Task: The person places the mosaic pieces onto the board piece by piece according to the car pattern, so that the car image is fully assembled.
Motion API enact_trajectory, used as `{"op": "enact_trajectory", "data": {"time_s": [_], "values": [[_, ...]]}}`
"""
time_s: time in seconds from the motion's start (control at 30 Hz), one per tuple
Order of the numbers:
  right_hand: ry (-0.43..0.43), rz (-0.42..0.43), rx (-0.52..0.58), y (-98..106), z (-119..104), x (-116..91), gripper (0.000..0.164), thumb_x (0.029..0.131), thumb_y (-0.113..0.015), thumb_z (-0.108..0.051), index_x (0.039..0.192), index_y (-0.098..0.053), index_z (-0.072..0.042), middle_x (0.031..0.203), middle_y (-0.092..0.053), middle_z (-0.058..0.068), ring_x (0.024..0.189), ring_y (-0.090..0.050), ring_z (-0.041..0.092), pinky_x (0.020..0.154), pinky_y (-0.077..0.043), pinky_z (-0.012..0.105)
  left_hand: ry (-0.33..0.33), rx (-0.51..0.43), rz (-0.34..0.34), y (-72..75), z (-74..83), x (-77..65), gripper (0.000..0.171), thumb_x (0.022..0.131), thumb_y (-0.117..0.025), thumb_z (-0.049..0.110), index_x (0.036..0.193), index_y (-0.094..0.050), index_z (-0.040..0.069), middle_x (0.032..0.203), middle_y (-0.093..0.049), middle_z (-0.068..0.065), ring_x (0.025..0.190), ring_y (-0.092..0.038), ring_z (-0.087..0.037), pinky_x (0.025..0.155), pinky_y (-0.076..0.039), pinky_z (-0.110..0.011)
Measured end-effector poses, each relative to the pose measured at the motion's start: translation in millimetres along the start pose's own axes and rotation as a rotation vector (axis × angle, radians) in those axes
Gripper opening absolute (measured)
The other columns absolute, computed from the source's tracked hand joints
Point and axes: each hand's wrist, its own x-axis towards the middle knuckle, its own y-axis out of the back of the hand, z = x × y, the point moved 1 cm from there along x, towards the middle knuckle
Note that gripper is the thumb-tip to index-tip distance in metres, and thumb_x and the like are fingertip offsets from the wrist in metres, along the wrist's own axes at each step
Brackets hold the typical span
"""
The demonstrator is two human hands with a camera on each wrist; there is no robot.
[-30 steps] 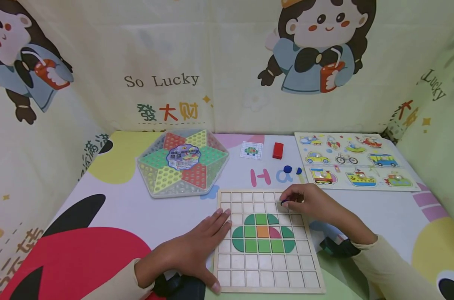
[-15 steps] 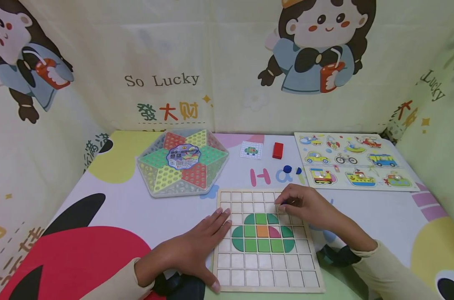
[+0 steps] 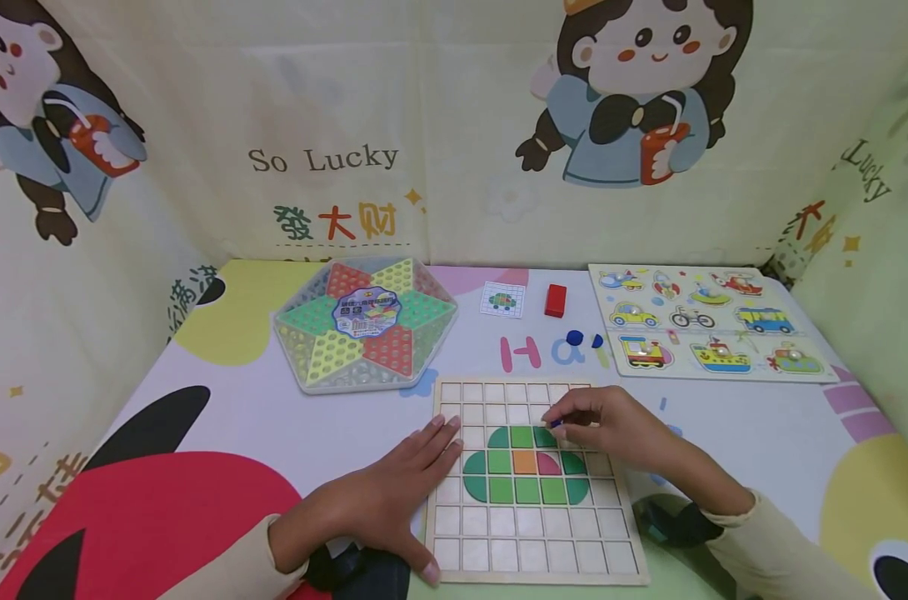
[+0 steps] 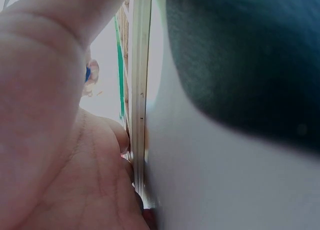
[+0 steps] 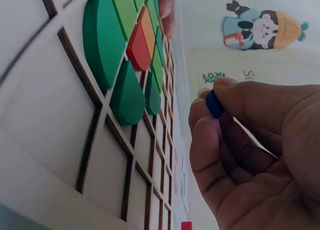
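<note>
My right hand [image 3: 619,427] is over the upper right of a pale wooden grid board [image 3: 525,554]. Between its thumb and fingers it pinches a small dark blue piece [image 5: 215,104], held above the surface in the right wrist view. Along the board's left side lies my left hand [image 3: 394,487], fingers spread, fingertips on the rim and thumb at the lower left corner. Green squares and rounded pieces fill a block of cells, such as one green square [image 3: 528,492]. Among them are an orange square [image 3: 526,463] and a pinkish-red rounded piece [image 3: 549,464].
Beyond the board lie two loose blue pieces [image 3: 575,337], a red block [image 3: 555,301] and a small pattern card [image 3: 502,300]. A hexagonal Chinese checkers set [image 3: 366,325] stands back left. At back right lies a vehicle puzzle board [image 3: 712,322].
My right hand has moved left and nearer to me with the blue piece, from the upper cells to the edge of the coloured pattern. The left hand stays put.
</note>
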Motion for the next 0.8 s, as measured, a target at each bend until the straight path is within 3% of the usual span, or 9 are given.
{"op": "enact_trajectory", "data": {"time_s": [0.13, 0.57, 0.8], "values": [[0.021, -0.042, 0.026, -5, -1, -3, 0.014, 0.089, -0.071, -0.007, 0.103, -0.074, -0.011, 0.1, -0.069, 0.0, 0.09, -0.062, 0.017, 0.079, -0.054, 0.027, 0.001, 0.006, 0.0, -0.7, -1.2, 0.2, 0.127, 0.066, -0.075, 0.07, 0.158, -0.007, 0.013, 0.162, 0.011, 0.0, 0.146, 0.014, -0.022, 0.115, -0.01, -0.052], [-0.04, -0.175, 0.143, -28, -11, -16, 0.014, 0.09, -0.071, -0.013, 0.104, -0.071, -0.011, 0.094, -0.068, 0.002, 0.077, -0.061, 0.017, 0.069, -0.051, 0.026, 0.004, -0.003, -0.01, -0.4, -2.1, 0.8, 0.128, 0.065, -0.074, 0.071, 0.158, -0.006, 0.015, 0.162, 0.01, 0.001, 0.146, 0.014, -0.021, 0.115, -0.008, -0.052], [-0.06, -0.213, 0.137, -34, -13, -21, 0.012, 0.09, -0.071, -0.012, 0.102, -0.072, -0.015, 0.098, -0.069, -0.002, 0.087, -0.059, 0.015, 0.075, -0.051, 0.025, 0.001, -0.007, -0.006, 0.0, -2.4, 2.1, 0.129, 0.064, -0.074, 0.072, 0.158, -0.006, 0.015, 0.162, 0.011, 0.002, 0.146, 0.014, -0.021, 0.115, -0.008, -0.052]]}}
